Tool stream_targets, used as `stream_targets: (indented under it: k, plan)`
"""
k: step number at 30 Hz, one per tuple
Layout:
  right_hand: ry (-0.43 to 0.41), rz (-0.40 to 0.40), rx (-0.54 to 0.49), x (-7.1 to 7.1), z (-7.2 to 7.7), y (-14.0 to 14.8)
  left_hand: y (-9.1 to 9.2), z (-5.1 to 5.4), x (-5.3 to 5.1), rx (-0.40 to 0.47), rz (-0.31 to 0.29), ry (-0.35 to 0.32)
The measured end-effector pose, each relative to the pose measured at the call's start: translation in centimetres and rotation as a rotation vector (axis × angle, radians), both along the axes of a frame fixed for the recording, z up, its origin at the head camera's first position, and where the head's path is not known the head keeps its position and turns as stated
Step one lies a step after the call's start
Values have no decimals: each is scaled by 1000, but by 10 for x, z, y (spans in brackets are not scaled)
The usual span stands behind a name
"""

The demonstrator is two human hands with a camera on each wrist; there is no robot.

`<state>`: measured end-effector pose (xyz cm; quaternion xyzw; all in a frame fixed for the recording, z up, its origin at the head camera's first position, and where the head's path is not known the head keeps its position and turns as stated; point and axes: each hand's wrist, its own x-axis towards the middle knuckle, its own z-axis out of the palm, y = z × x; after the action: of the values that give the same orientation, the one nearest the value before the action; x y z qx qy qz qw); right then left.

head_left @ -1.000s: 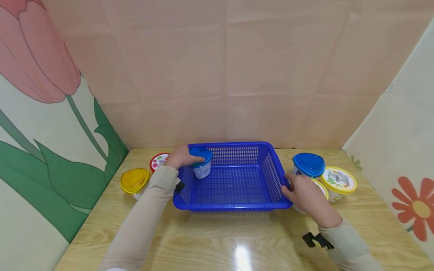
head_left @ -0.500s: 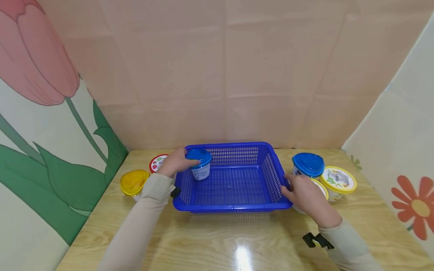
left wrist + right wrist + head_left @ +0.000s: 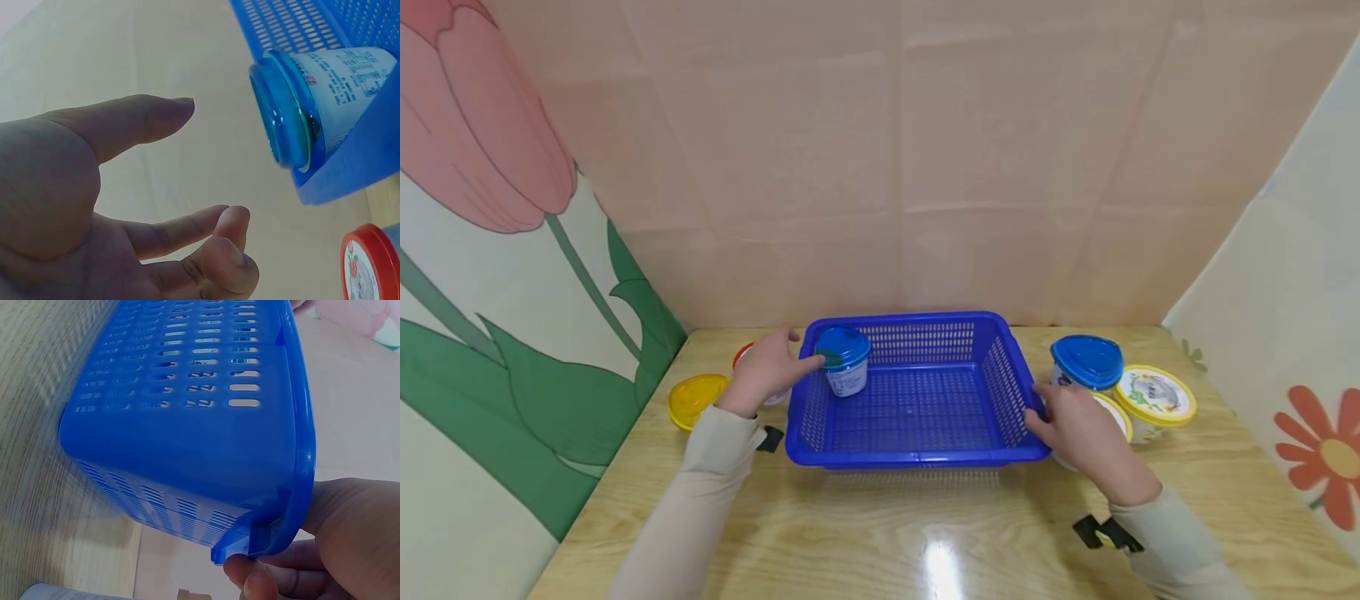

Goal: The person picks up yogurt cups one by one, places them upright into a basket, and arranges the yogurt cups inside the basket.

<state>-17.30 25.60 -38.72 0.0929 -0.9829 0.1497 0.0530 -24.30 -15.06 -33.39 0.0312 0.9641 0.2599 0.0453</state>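
A blue plastic basket (image 3: 917, 457) with slotted walls stands on the table. Inside its left end sits a white tub with a blue lid (image 3: 847, 381), roughly upright. My left hand (image 3: 763, 377) hovers beside that tub, over the basket's left rim. Its thumb and fingers are spread apart around nothing, and the left wrist view shows a gap between the thumb (image 3: 147, 119) and the tub's blue lid (image 3: 281, 112). At the opposite end, my right hand (image 3: 1086, 433) grips the basket's right rim, fingers curled under the edge in the right wrist view.
Left of the basket are a yellow-lidded tub (image 3: 696, 401) and a red-lidded tub (image 3: 367, 269), partly behind my left hand in the head view. On the right stand a blue-lidded tub (image 3: 1087, 361), a yellow-rimmed tub (image 3: 1156, 394) and another yellow-rimmed one (image 3: 1117, 414), partly covered by my right hand.
My left hand has let go of the blue-lidded tub and drawn back to the left. The tub stays in the basket. My right hand keeps its grip on the rim.
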Motion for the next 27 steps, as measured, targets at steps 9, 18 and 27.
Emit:
stream_targets:
  k: [9, 18, 27]
  plan:
    - [19, 7, 2, -2, -1, 2, -16, -2, 15, 25, 20, 87]
    - [20, 9, -9, -1, -5, 2, -33, -2, 29, 17, 71, 104]
    - [23, 1, 0, -2, -6, 2, -60, -6, 35, 36, 123, 92]
